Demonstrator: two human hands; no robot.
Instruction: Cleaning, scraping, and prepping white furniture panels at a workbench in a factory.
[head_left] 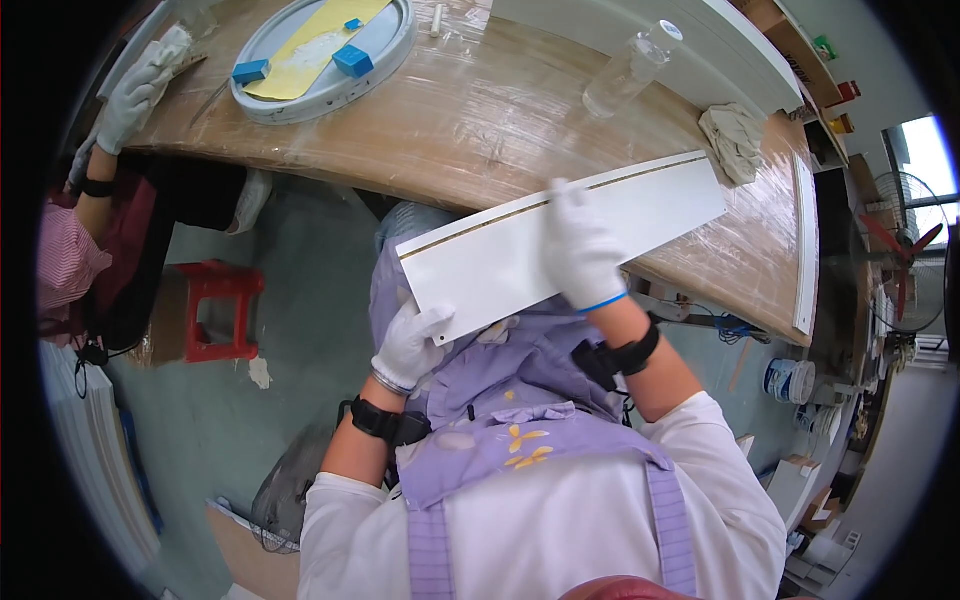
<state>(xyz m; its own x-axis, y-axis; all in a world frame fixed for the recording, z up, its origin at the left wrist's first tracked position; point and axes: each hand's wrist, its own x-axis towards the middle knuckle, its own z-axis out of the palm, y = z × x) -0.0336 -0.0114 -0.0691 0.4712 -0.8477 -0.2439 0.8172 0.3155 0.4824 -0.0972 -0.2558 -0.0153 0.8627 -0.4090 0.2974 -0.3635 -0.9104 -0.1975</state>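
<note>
A long white board [490, 265] with a narrow brown groove along its far edge lies slanted from my lap onto the table's near edge. My left hand [412, 340], in a white glove, grips the board's near left corner, thumb on top. My right hand [585, 250], gloved in white with a blue cuff edge, is over the middle of the board, its fingertips near the groove. Blur hides how its fingers are bent and whether anything is under them.
The film-covered table [480, 130] bears a clear bottle [630, 75], a crumpled cloth [733, 140] and a round grey lid [400, 60] with yellow sandpaper [300, 60] and blue blocks [352, 61]. At left is another person's gloved hand [135, 100]. A red stool [220, 310] stands on the floor.
</note>
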